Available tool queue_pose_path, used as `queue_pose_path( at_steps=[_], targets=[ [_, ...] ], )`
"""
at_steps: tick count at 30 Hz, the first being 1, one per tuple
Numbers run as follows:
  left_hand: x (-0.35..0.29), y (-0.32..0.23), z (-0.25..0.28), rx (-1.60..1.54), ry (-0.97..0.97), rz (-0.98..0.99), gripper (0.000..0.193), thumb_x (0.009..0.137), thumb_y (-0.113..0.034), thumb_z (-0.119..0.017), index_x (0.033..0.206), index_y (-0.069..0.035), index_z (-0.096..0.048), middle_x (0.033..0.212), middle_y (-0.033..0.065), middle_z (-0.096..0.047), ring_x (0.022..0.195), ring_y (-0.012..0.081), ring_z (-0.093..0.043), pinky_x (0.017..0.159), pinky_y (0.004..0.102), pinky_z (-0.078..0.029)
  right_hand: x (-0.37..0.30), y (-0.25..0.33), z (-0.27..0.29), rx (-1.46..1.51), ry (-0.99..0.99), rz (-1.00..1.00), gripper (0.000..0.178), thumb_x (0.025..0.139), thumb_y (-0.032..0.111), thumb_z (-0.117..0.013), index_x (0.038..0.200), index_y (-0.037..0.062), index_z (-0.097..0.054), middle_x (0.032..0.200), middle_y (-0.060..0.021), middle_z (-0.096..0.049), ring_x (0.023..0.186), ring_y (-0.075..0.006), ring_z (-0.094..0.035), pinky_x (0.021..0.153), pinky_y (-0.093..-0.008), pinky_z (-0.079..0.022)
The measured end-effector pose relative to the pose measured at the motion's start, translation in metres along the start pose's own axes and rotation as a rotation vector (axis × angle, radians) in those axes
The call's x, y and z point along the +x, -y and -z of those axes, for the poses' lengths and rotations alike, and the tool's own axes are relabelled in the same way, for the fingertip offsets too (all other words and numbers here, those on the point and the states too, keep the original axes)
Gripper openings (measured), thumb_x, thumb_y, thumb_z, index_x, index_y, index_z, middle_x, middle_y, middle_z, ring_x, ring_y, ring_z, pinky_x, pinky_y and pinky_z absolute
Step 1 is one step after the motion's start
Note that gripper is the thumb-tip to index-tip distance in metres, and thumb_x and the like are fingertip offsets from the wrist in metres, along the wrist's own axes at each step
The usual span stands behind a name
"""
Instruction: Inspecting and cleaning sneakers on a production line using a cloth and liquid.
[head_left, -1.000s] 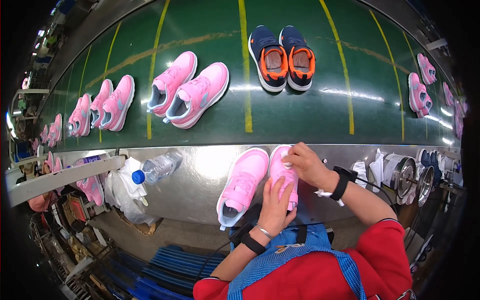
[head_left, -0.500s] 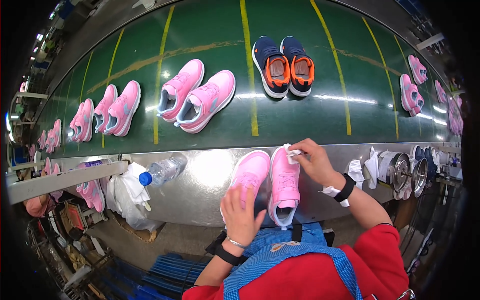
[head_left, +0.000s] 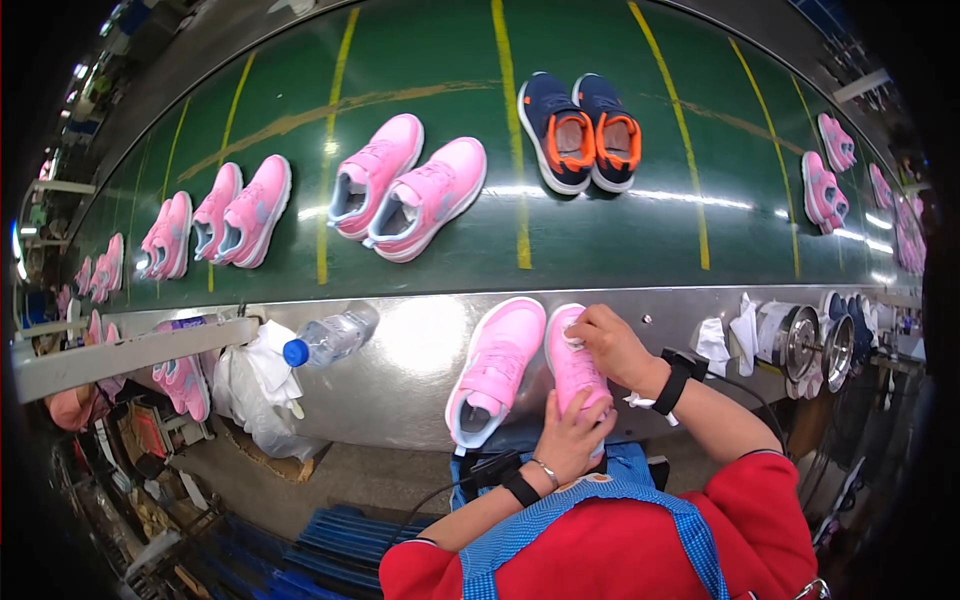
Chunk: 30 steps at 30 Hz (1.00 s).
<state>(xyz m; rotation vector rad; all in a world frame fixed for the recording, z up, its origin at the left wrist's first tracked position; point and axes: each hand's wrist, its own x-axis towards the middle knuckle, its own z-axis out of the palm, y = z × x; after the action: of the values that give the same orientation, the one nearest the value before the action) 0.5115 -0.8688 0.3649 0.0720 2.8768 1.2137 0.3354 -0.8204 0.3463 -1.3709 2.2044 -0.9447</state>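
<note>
Two pink sneakers stand side by side on the metal ledge before me, toes pointing away. My left hand grips the heel and ankle end of the right-hand pink sneaker, its fingers wrapped over the strap area. Pinched in my right hand is a small white cloth, pressed onto the toe of that same shoe; the fingers partly cover it. The left-hand pink sneaker is untouched, with its opening toward me.
Beyond the metal ledge runs a green conveyor belt bearing pink sneakers and a navy-orange pair. A blue-capped bottle lies at left, near a metal bar and white cloths. Metal reels stand at right.
My left hand has gone from the left-hand sneaker to the heel of the right-hand one. My right hand has drawn slightly nearer with the cloth. The belt's shoes have shifted right.
</note>
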Motion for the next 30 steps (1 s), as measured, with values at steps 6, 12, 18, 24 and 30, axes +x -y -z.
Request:
queue_pose_path(
  at_steps=[6, 12, 18, 24, 30],
  targets=[
    [-0.006, 0.001, 0.001, 0.008, -0.030, 0.013, 0.059, 0.056, -0.025, -0.072, 0.111, -0.016, -0.053, 0.121, 0.0063, -0.037, 0.116, 0.0316, -0.028, 0.093, 0.0564, -0.026, -0.007, -0.002, 0.041, 0.061, 0.393, -0.134, 0.019, 0.070, -0.006, -0.052, 0.085, 0.0027, -0.062, 0.079, -0.0116, -0.052, 0.076, -0.0293, -0.053, 0.069, -0.0363, -0.044],
    [-0.005, 0.002, 0.004, -0.006, 0.014, 0.016, 0.060, 0.055, -0.026, -0.072, 0.111, -0.016, -0.053, 0.120, 0.0070, -0.036, 0.114, 0.0329, -0.029, 0.093, 0.0565, -0.027, 0.008, -0.003, 0.004, 0.048, 0.048, 0.040, 0.020, 0.068, -0.004, -0.055, 0.085, 0.0039, -0.062, 0.079, -0.0116, -0.052, 0.076, -0.0293, -0.053, 0.072, -0.0356, -0.044],
    [-0.009, 0.003, 0.009, 0.052, 0.019, 0.015, 0.062, 0.055, -0.026, -0.072, 0.113, -0.016, -0.053, 0.120, 0.0083, -0.035, 0.114, 0.0342, -0.028, 0.091, 0.0569, -0.028, 0.000, 0.001, 0.017, 0.087, 0.264, -0.029, 0.019, 0.068, -0.005, -0.055, 0.083, 0.0044, -0.063, 0.079, -0.0118, -0.052, 0.076, -0.0292, -0.053, 0.071, -0.0337, -0.044],
    [-0.009, 0.002, 0.008, 0.069, 0.006, 0.005, 0.060, 0.056, -0.025, -0.072, 0.113, -0.017, -0.053, 0.120, 0.0084, -0.035, 0.114, 0.0353, -0.028, 0.091, 0.0559, -0.029, 0.005, 0.016, 0.009, 0.238, 0.012, -0.197, 0.020, 0.068, -0.004, -0.054, 0.084, 0.0039, -0.063, 0.083, -0.0118, -0.054, 0.080, -0.0306, -0.053, 0.074, -0.0370, -0.043],
    [-0.009, 0.001, 0.017, 0.065, -0.012, -0.009, 0.060, 0.056, -0.025, -0.073, 0.112, -0.017, -0.054, 0.120, 0.0086, -0.034, 0.114, 0.0351, -0.027, 0.093, 0.0531, -0.029, -0.011, 0.007, 0.029, -0.021, 0.163, -0.039, 0.018, 0.067, -0.003, -0.054, 0.082, 0.0043, -0.062, 0.081, -0.0111, -0.053, 0.081, -0.0308, -0.052, 0.074, -0.0377, -0.042]
  ],
)
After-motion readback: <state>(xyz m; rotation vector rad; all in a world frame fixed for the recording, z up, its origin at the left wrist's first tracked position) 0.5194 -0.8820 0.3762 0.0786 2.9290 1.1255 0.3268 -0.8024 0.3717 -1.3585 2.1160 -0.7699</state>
